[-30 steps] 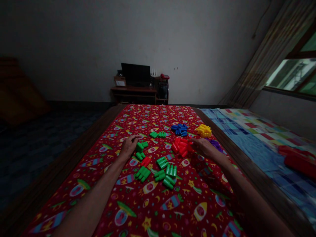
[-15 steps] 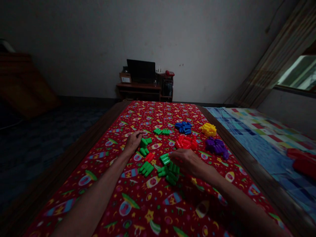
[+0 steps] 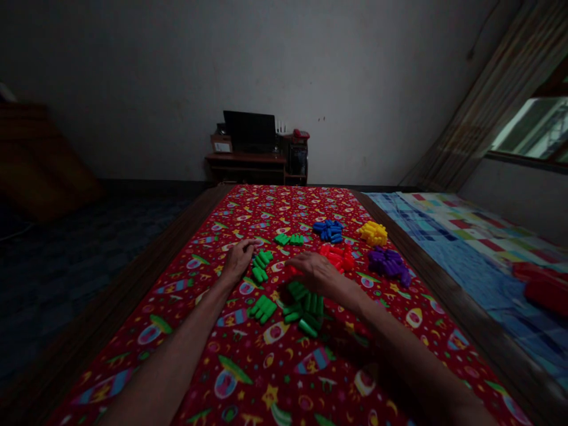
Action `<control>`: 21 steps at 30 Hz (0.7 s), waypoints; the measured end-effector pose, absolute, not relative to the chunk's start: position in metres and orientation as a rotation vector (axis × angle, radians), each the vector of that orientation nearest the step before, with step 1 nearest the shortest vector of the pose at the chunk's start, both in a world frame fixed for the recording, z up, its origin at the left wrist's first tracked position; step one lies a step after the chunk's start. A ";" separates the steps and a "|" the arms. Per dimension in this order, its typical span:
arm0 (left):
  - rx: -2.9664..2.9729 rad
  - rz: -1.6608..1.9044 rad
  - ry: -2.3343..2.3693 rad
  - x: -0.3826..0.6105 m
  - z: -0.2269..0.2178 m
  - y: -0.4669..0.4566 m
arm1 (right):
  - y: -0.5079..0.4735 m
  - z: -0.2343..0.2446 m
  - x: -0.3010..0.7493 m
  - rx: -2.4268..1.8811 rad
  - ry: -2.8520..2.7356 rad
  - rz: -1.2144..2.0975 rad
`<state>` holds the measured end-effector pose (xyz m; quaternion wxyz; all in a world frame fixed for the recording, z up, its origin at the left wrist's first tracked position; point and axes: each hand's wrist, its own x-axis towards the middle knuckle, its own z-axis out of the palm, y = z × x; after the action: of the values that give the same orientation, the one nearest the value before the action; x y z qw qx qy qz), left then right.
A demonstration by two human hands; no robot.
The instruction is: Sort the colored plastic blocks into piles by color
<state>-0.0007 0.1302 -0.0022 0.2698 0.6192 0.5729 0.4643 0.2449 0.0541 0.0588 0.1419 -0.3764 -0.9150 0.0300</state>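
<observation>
Right hand (image 3: 314, 267) with red block (image 3: 290, 271) at fingertips, above green cluster (image 3: 306, 310).
Clock centred on right hand, 12 = far table end. Right fingers closed on the red block, partly hidden beneath them. Left hand (image 3: 239, 258) at 9, fingers half-curled, can't tell if gripping; green blocks (image 3: 261, 274) just beside it. Green cluster at 6, red pile (image 3: 339, 258) at 2–3, blue pile (image 3: 328, 229) at 1, yellow pile (image 3: 373, 234) at 2, purple pile (image 3: 387, 264) at 3, all on red patterned cloth (image 3: 248, 367).

Smooth, glossy green pronged plastic blocks (image 3: 262, 309) at six o'clock lie on matt, red printed cloth (image 3: 248, 367); the brown wooden counter (image 3: 465, 325) beneath shows a faint sheen at four o'clock.
</observation>
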 end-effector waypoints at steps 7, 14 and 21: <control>1.622 1.276 1.520 0.000 -0.005 0.130 | 0.072 0.091 0.330 -1.490 -2.354 0.162; 1.606 1.245 1.562 0.001 0.002 0.127 | 0.072 0.088 0.338 -1.561 -2.428 0.093; 1.612 1.216 1.569 0.000 -0.002 0.129 | 0.060 0.092 0.323 -1.308 -2.376 -0.008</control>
<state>-0.0004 0.1295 -0.0025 0.2881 0.6038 0.5874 0.4554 0.3226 0.0602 0.0917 0.2131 -0.4712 -0.8559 -0.0029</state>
